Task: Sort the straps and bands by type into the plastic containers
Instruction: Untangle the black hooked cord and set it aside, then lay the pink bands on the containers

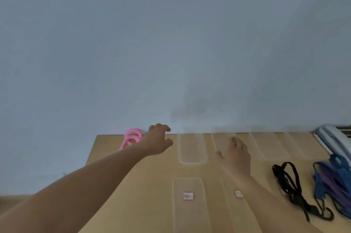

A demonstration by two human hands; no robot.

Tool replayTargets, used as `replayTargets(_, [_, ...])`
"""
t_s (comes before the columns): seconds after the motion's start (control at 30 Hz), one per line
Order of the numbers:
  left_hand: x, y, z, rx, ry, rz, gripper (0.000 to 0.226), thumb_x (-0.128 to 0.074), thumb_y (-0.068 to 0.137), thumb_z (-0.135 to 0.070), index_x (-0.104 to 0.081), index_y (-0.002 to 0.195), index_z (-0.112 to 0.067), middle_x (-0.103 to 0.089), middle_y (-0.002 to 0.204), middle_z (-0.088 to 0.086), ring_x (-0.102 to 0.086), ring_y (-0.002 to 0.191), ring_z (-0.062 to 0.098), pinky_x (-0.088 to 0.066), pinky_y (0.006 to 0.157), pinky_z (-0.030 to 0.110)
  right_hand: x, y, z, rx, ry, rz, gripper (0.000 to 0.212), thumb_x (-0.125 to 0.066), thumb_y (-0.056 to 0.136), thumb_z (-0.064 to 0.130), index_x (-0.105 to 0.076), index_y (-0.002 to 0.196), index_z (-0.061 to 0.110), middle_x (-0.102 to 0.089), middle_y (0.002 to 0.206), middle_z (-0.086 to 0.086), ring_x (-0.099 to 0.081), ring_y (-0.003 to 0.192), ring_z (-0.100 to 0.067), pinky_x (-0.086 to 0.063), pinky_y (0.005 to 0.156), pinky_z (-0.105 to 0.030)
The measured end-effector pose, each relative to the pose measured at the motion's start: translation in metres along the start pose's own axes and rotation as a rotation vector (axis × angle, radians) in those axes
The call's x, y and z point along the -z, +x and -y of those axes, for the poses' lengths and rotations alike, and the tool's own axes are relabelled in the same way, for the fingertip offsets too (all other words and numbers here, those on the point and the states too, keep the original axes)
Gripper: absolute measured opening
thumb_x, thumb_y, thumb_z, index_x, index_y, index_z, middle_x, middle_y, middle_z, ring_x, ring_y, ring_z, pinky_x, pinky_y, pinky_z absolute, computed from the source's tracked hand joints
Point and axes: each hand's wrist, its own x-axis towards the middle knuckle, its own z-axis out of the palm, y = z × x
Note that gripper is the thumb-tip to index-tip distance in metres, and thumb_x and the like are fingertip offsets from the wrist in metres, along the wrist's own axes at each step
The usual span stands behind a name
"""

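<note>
Lying at the far left corner of the surface [152, 175], a pink band [132, 138] sits doubled in loops against the wall [171, 43]. The left hand [158, 140] is just right of it, its wrist covering the band's right end. The fingers are curled downward and the thumb juts right; whether they grip anything I cannot tell.

Right of that hand, a clear container [191, 149] lies lengthwise in the back row. Nearer the camera is a labelled container [188, 213] with a red-edged label [188, 196]. The right hand [236, 155], blurred, is over the next back-row container [222, 139]. Its fingers are stretched forward, the thumb is out to the left, and it holds nothing. Below the forearm, a second label [238, 193] shows on another clear piece.

Further right, two more clear containers [269, 145] lie side by side at the back. In front of them, a black strap [290, 181] with hooks sprawls toward the near edge. A heap of blue bands [330, 181], with some purple in it, lies beside the strap at the right. A pale grey device [330, 138] fills the far right corner.

The surface's left edge runs close beside the left forearm. Bare wood shows between the back and front rows.
</note>
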Motion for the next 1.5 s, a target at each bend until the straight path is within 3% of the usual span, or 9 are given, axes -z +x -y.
replayTargets(0.33, [0.046, -0.074, 0.151, 0.304, -0.093, -0.128, 0.052, -0.056, 0.091, -0.031, -0.046, 0.140, -0.018, -0.046, 0.142, 0.005, -0.036, 0.134, 0.026, -0.036, 0.107, 0.039, -0.039, -0.025, 0.194, 0.541, 0.010, 0.245, 0.044, -0.050, 0.094, 0.033, -0.047, 0.133, 0.013, -0.049, 0.134, -0.007, -0.044, 0.127, -0.026, -0.043, 0.098, -0.036])
replayTargets(0.5, [0.034, -0.106, 0.193, 0.422, -0.169, -0.134, 0.053, -0.056, 0.091, -0.027, -0.044, 0.141, -0.018, -0.044, 0.144, 0.004, -0.036, 0.133, 0.023, -0.040, 0.104, 0.038, -0.074, -0.036, 0.238, 0.789, -0.035, 0.494, 0.056, -0.050, 0.095, 0.033, -0.035, 0.147, 0.019, -0.036, 0.149, -0.003, -0.037, 0.133, -0.027, -0.041, 0.104, -0.038])
replayTargets(0.67, [0.023, -0.125, 0.216, 0.482, -0.182, -0.127, 0.053, -0.055, 0.091, -0.028, -0.043, 0.142, -0.018, -0.042, 0.145, 0.003, -0.036, 0.133, 0.021, -0.042, 0.101, 0.035, -0.107, -0.036, 0.261, 0.912, -0.196, 0.487, 0.047, -0.046, 0.096, 0.029, -0.041, 0.141, 0.017, -0.039, 0.147, -0.006, -0.034, 0.137, -0.029, -0.044, 0.101, -0.042])
replayTargets(0.77, [0.020, -0.128, 0.220, 0.472, -0.172, -0.116, 0.053, -0.054, 0.092, -0.026, -0.042, 0.143, -0.018, -0.041, 0.147, 0.001, -0.037, 0.133, 0.019, -0.042, 0.099, 0.034, -0.115, -0.038, 0.261, 0.932, -0.296, 0.438, 0.026, -0.044, 0.099, 0.030, -0.057, 0.118, 0.018, -0.056, 0.125, -0.005, -0.047, 0.120, -0.028, -0.046, 0.084, -0.037])
replayTargets(0.9, [0.025, -0.119, 0.224, 0.456, -0.184, -0.105, 0.046, -0.046, 0.098, -0.023, -0.043, 0.143, -0.016, -0.045, 0.145, 0.001, -0.044, 0.130, 0.019, -0.041, 0.101, 0.033, -0.097, -0.031, 0.262, 0.936, -0.003, 0.497, 0.025, -0.047, 0.096, 0.028, -0.063, 0.105, 0.012, -0.055, 0.123, -0.009, -0.046, 0.126, -0.027, -0.047, 0.087, -0.038])
replayTargets(1.07, [0.029, -0.093, 0.226, 0.462, -0.209, -0.105, 0.042, -0.034, 0.100, -0.018, -0.047, 0.141, -0.015, -0.050, 0.143, 0.004, -0.048, 0.128, 0.022, -0.040, 0.104, 0.036, -0.038, -0.018, 0.263, 0.772, 0.425, 0.424, 0.013, -0.059, 0.087, 0.021, -0.053, 0.077, 0.014, -0.054, 0.080, 0.001, -0.049, 0.070, -0.017, -0.040, 0.063, -0.031])
replayTargets(1.23, [0.014, -0.063, 0.216, 0.407, -0.151, 0.056, 0.052, -0.051, 0.097, -0.028, -0.040, 0.146, -0.013, -0.048, 0.146, 0.005, -0.053, 0.124, 0.023, -0.045, 0.100, 0.034, -0.001, -0.013, 0.258, 0.640, 0.717, 0.411, 0.021, -0.051, 0.070, 0.023, -0.056, 0.075, 0.003, -0.058, 0.072, -0.006, -0.048, 0.064, -0.016, -0.039, 0.059, -0.026])
replayTargets(1.37, [-0.014, -0.051, 0.202, 0.289, 0.171, 0.271, 0.058, -0.068, 0.083, -0.045, -0.049, 0.130, -0.017, -0.049, 0.127, 0.006, -0.046, 0.118, 0.026, -0.044, 0.099, 0.037, 0.011, -0.014, 0.246, 0.542, 0.857, 0.364, 0.016, -0.051, 0.071, 0.022, -0.051, 0.067, 0.007, -0.047, 0.063, 0.004, -0.039, 0.058, -0.004, -0.033, 0.054, -0.015])
replayTargets(1.5, [-0.028, -0.050, 0.193, 0.222, 0.222, 0.260, 0.042, -0.066, 0.088, -0.033, -0.048, 0.121, -0.017, -0.057, 0.116, 0.003, -0.055, 0.102, 0.022, -0.046, 0.082, 0.032, 0.018, -0.014, 0.233, 0.433, 0.918, 0.300, 0.012, -0.061, 0.082, 0.018, -0.057, 0.074, 0.010, -0.056, 0.069, 0.008, -0.050, 0.059, 0.005, -0.038, 0.057, -0.010])
